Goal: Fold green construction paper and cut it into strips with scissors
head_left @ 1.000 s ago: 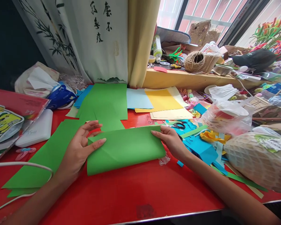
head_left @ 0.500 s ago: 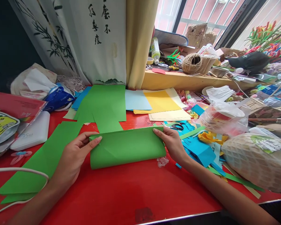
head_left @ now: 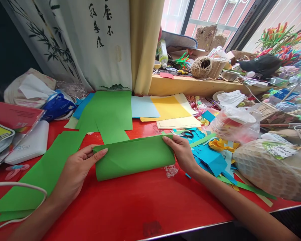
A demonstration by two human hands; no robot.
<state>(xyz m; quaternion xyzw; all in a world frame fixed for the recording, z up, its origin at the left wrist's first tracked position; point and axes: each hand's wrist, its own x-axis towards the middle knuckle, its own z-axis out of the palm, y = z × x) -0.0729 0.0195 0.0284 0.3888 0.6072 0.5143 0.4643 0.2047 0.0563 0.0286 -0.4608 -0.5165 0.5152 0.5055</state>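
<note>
A sheet of green paper (head_left: 135,159), bent over on itself with a rounded lower edge, is held just over the red table (head_left: 110,207). My left hand (head_left: 77,169) pinches its upper left corner between thumb and fingers. At the upper right corner, my right hand (head_left: 182,150) pinches it the same way; some of its fingers are hidden behind the paper. Behind it lie more green sheets (head_left: 114,110), and others (head_left: 47,164) spread under and past my left forearm. Black-handled scissors (head_left: 187,134) rest just beyond my right hand.
Blue paper scraps (head_left: 210,157) and strips lie right of my right hand. Light blue (head_left: 144,107) and yellow sheets (head_left: 168,108) sit at the back. A white cable (head_left: 37,187) loops by my left forearm. A netted bundle (head_left: 271,167) stands at the right.
The whole view has shifted slightly, so things sit a little further left. Both hands keep their pinch on the bent green paper, which looks almost unchanged.
</note>
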